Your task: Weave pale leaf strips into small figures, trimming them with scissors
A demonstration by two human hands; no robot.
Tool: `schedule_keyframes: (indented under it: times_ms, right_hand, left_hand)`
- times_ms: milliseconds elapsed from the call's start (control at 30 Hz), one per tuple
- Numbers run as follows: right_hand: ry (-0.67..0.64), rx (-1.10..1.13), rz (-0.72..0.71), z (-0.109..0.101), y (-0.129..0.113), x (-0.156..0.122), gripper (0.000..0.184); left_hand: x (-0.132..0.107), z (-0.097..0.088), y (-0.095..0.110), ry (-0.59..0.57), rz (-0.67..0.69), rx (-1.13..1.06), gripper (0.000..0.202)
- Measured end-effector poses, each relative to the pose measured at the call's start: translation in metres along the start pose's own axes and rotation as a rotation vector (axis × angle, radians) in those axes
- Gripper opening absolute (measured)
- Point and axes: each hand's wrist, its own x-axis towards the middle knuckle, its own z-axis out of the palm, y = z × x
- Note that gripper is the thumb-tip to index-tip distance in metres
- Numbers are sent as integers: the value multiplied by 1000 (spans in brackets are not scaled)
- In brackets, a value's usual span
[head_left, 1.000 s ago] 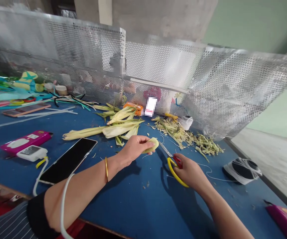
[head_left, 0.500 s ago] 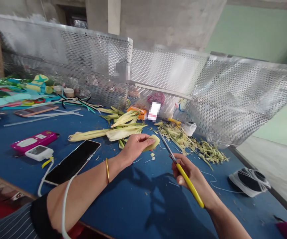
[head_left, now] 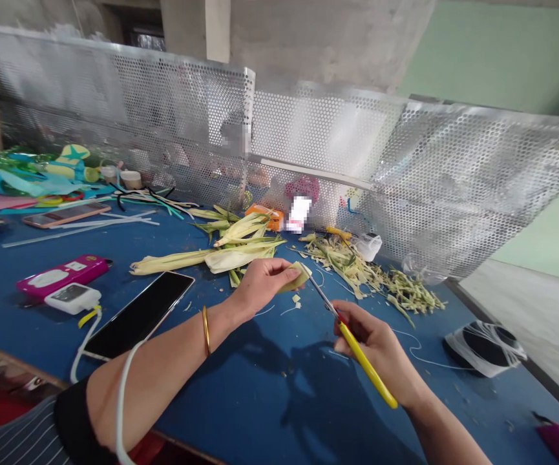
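Observation:
Between thumb and fingers, my left hand pinches a small pale-green piece of corn husk. My right hand is closed around scissors with yellow handles. The scissor tips touch or overlap the upper right edge of the piece; whether they cut into it I cannot make out. Tiny cut scraps lie on the blue table below. Behind my left hand rest whole corn husks. A heap of husk cuttings lies beyond the scissors.
A large phone, a white device with a cable and a magenta box sit at left. The cable passes over my left forearm. At right stands a spool of white thread. A perforated metal screen borders the back.
The scissor tips have moved left to the husk piece, from a small gap away. The cut edge of the piece now looks straighter. My left hand has hardly moved.

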Motion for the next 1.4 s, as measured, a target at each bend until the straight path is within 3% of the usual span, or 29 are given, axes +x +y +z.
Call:
schedule_keyframes:
  times_ms: [267, 767, 1033, 1133, 1233, 1333, 1400]
  right_hand:
    - [6, -43, 7, -2, 10, -1, 56]
    - [6, -33, 2, 1, -2, 0, 54]
    - [56, -69, -26, -2, 15, 2, 58]
    - [185, -283, -40, -6, 15, 4, 54]
    - [280, -715, 22, -5, 11, 6, 48]
    - [233, -1048, 134, -1, 11, 7, 43]
    - [174, -1163, 135, 2, 14, 7, 38]
  left_hand:
    - [0, 1, -4, -1, -27, -41, 15]
    - [2, -1, 3, -3, -94, -23, 12]
    - [3, -1, -2, -10, -151, -73, 10]
    - [3, 0, -3, -13, -156, -56, 11]
    - [4, 0, -7, -35, -155, -34, 9]
    - [3, 1, -14, -74, -95, 84, 10]
    - [1, 2, -17, -90, -1, 252, 13]
